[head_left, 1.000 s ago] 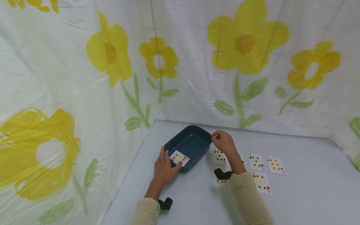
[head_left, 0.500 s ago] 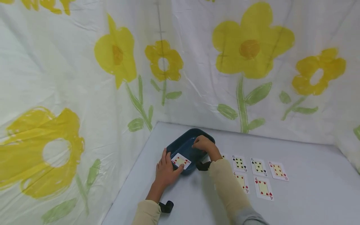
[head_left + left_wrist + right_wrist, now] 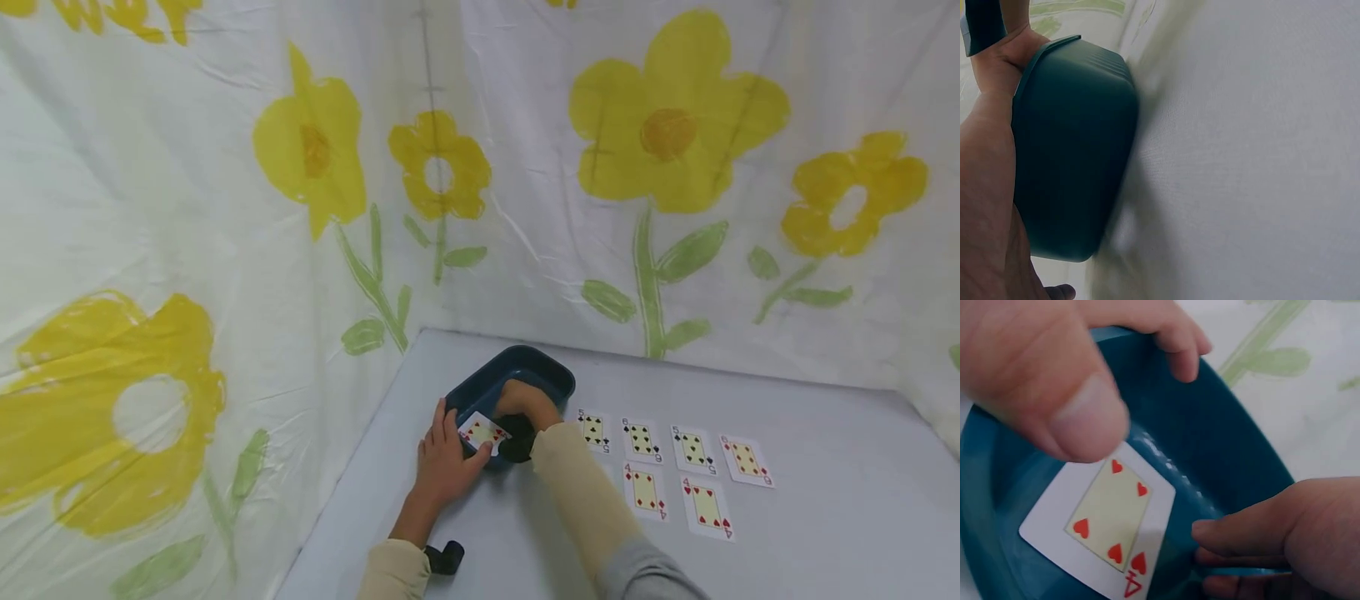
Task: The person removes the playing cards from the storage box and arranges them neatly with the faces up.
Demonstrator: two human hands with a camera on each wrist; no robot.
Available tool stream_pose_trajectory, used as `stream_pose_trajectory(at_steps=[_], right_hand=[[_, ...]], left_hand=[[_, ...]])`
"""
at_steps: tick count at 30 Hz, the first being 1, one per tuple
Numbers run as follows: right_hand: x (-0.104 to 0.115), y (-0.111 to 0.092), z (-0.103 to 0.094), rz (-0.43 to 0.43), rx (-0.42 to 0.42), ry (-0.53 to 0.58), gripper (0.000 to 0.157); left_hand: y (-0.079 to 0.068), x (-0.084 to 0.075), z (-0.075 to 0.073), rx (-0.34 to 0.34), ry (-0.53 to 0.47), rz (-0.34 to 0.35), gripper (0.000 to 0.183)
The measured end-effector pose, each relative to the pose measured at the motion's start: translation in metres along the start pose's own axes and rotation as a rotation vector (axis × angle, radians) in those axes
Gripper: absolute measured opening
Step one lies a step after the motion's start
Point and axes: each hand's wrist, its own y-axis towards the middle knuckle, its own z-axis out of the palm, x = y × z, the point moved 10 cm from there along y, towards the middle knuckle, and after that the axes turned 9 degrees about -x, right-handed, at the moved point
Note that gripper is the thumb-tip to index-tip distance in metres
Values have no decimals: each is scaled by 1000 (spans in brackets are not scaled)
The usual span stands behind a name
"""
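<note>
A dark teal plastic tray [image 3: 468,386] stands on the table. My left hand [image 3: 445,462] grips its near-left corner in the head view, thumb and fingers over the rim. A four of hearts playing card [image 3: 1110,519] lies face up in the tray, close to my left thumb [image 3: 1088,419]. My right hand [image 3: 528,402] reaches down inside, its fingers [image 3: 1235,537] near the tray floor beside that card. Nothing shows between these fingers in the right wrist view. The left wrist view shows the tray's outer side [image 3: 1072,150].
Face-up cards lie right of the tray in two rows, including a five of clubs [image 3: 594,431], six of spades [image 3: 641,440], six of diamonds [image 3: 747,460] and four of diamonds [image 3: 645,492]. My right sleeve [image 3: 588,492] crosses their left side. A flowered curtain [image 3: 525,275] hangs behind.
My right hand has moved left from the tray's right rim and then down inside it. The left hand keeps its hold on the tray corner. The view has shifted slightly.
</note>
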Motion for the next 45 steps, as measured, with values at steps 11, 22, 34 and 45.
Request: stream_pose_trajectory(at_steps=[11, 22, 34, 45], right_hand=[[9, -10, 18, 102, 22, -121, 78], [12, -14, 21, 136, -64, -147, 66], [3, -8, 15, 82, -183, 7, 34], [0, -18, 1, 67, -220, 386, 36]], left_hand=[[0, -1, -6, 1, 0, 13, 88], [-1, -5, -10, 5, -8, 18, 88], [-3, -2, -7, 13, -3, 9, 87], [-4, -2, -8, 11, 12, -6, 87]])
